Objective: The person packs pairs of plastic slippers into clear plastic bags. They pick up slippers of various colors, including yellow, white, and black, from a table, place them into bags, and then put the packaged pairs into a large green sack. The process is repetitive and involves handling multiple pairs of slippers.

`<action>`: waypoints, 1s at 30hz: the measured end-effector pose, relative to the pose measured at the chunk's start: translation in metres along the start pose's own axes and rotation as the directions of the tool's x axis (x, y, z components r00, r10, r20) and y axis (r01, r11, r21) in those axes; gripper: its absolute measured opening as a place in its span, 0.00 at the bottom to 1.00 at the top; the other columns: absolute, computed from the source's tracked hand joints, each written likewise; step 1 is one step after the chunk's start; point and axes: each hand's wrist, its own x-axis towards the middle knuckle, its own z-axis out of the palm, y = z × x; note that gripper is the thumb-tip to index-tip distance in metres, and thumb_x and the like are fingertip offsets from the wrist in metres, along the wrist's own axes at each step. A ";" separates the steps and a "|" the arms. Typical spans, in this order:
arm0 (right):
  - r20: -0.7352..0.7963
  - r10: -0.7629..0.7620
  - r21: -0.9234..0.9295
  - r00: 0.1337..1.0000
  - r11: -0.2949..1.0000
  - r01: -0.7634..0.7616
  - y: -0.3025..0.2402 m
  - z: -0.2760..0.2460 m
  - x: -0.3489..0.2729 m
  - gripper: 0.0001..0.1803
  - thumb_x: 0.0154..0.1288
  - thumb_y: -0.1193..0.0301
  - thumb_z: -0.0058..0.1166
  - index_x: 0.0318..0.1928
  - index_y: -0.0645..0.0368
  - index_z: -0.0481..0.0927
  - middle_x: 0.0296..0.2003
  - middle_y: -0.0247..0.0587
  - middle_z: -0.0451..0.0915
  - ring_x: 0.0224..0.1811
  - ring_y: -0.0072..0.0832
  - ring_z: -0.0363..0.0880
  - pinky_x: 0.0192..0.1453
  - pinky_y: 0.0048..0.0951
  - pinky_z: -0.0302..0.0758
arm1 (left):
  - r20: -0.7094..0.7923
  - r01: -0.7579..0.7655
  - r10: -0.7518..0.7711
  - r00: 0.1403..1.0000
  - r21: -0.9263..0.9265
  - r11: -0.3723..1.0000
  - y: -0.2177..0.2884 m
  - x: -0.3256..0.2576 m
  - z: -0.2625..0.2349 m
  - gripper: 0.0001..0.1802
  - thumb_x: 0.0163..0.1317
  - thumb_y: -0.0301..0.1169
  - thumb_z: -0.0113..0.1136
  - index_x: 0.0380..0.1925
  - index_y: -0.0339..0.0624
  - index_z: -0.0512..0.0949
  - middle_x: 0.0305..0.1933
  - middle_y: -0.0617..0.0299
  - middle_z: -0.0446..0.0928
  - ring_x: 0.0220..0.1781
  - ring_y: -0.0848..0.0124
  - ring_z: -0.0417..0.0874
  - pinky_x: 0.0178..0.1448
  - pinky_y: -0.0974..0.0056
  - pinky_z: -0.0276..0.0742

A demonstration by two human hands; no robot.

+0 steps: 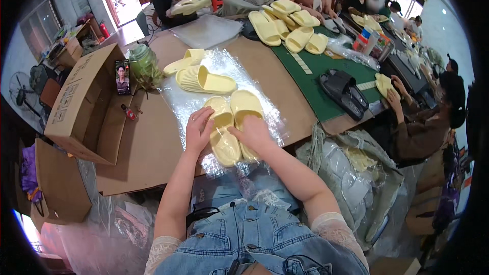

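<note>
A pair of pale yellow slippers lies side by side in front of me on a stack of clear plastic bags (183, 117). My left hand (197, 128) grips the left slipper (225, 147) at the outer side of its strap, fingers bent and thumb over the footbed. Into the foot opening of the right slipper (246, 101) reach the fingers of my right hand (253, 131); they are partly hidden, and its thumb points toward the left slipper. Just beyond, a ribbed yellow slipper (206, 80) and another yellow slipper (184, 62) rest on the bags.
An open cardboard box (84, 107), a phone (123, 77) and a green jar (145, 61) stand at left. Yellow slippers (298, 38) are piled far right; black slippers (344, 93) lie on a green mat (290, 71). A sack (351, 178) sits by the table's right edge. Co-workers sit around.
</note>
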 end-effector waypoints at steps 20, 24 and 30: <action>0.060 0.077 0.217 0.995 0.972 -0.088 0.094 -0.053 -0.113 0.15 0.62 0.58 0.55 0.34 0.59 0.77 0.27 0.51 0.81 0.32 0.50 0.81 0.38 0.48 0.76 | 0.116 0.138 -0.174 0.978 0.270 0.953 -0.025 -0.005 0.005 0.19 0.67 0.36 0.58 0.52 0.34 0.81 0.58 0.48 0.79 0.64 0.52 0.74 0.70 0.53 0.66; 0.061 0.392 0.068 0.918 0.916 -0.396 0.147 -0.129 -0.180 0.16 0.57 0.59 0.59 0.30 0.61 0.79 0.26 0.53 0.81 0.31 0.50 0.81 0.36 0.45 0.76 | 0.141 0.078 -0.130 0.981 0.328 0.942 -0.022 -0.003 0.009 0.17 0.63 0.34 0.62 0.48 0.36 0.83 0.58 0.50 0.79 0.63 0.52 0.74 0.70 0.53 0.67; 0.046 0.701 -0.211 0.711 0.703 -0.679 0.213 -0.219 -0.266 0.17 0.57 0.60 0.58 0.31 0.64 0.81 0.30 0.57 0.82 0.37 0.52 0.82 0.44 0.48 0.77 | 0.119 0.069 -0.113 0.986 0.327 0.943 -0.017 -0.004 0.008 0.15 0.60 0.31 0.62 0.46 0.36 0.83 0.58 0.50 0.79 0.62 0.53 0.75 0.68 0.53 0.67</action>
